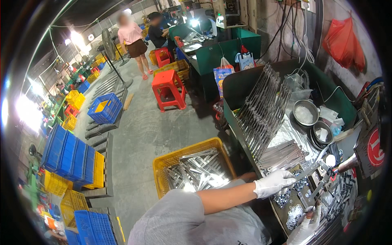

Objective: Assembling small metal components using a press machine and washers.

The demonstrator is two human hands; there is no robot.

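Note:
My left hand (274, 184), in a white glove, is closed on a flat metal strip (307, 172). The strip points up and right toward the small machine fixture (329, 161). Lower down, my right hand (306, 228), also gloved, has its thumb and fingers bent toward each other. Anything small between those fingertips is too fine to make out. Beside it lie a pile of pale washers (294, 215) and a flat bracket-like metal piece (308, 199). Small shiny metal parts (281, 199) lie just under my left hand.
Long thin metal rods (261, 110) lean in rows on the bench, behind stacked flat strips (282, 157). Metal bowls (306, 112) stand at the back right. A yellow crate (157, 171) of metal strips sits on the floor at left, before a red stool (169, 87). Two people are farther off.

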